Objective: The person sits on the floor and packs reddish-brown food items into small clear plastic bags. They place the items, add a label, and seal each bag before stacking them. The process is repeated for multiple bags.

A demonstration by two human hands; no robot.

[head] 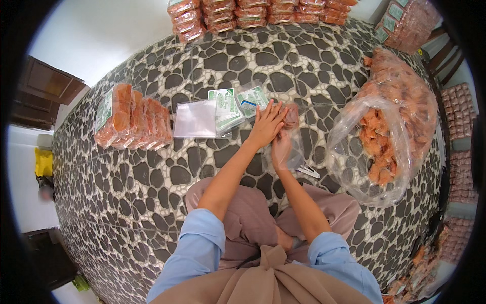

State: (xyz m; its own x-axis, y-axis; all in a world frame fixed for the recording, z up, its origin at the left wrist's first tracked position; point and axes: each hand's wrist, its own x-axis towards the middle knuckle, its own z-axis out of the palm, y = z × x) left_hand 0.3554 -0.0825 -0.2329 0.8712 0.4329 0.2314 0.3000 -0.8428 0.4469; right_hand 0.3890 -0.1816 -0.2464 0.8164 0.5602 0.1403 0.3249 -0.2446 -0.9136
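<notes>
My left hand (267, 127) lies palm down with its fingers spread over a clear plastic bag (294, 150) on the floor. Reddish-orange contents show at the bag's far end, beyond my fingertips. My right hand (281, 150) is partly inside or under the clear film, its fingertips meeting my left hand; whether it grips anything is hidden. Left of my hands lie green-and-white printed labels (226, 102) and a stack of clear empty bags (195, 119). A blue-edged item (248, 105) rests on the labels. White-handled scissors or a similar tool (309, 171) lies beside the bag's near end.
At the right stands a large open plastic sack (398, 91) of orange pieces. A row of filled packs (133, 117) stands at the left. More packs (250, 15) are stacked along the far wall. A yellow bag (44, 162) is at the far left.
</notes>
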